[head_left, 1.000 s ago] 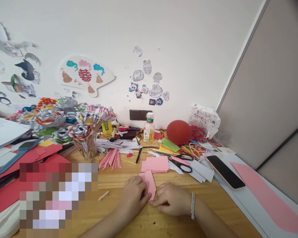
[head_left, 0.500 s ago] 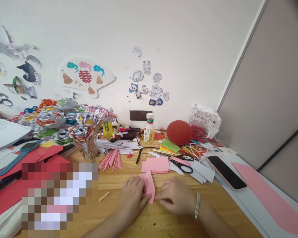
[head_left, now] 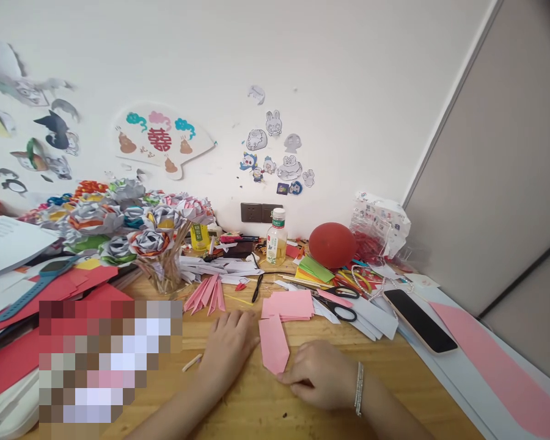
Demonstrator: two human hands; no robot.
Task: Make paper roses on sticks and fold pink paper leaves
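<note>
A small sheet of pink paper (head_left: 274,345) lies on the wooden table between my hands, its lower corners folded in to a blunt point. My left hand (head_left: 229,342) rests flat just left of it, fingers stretched out, holding nothing. With fingers curled, my right hand (head_left: 323,374) has its thumb and forefinger at the paper's lower tip. A silvery bracelet circles the right wrist. Directly behind the folded piece is a stack of pink sheets (head_left: 289,304). Several narrow folded pink strips (head_left: 206,294) lie farther left.
Black-handled scissors (head_left: 343,305) lie among white papers to the right, near a phone (head_left: 420,321). A bottle (head_left: 277,238) and a red balloon (head_left: 332,244) stand at the back. Paper flowers (head_left: 151,241) fill a holder at left. A small pale stick (head_left: 192,363) lies by my left forearm.
My left hand has come off the pink paper and moved left, fingers straightening. The paper now lies in full view, and my right hand has shifted slightly down to its lower tip.
</note>
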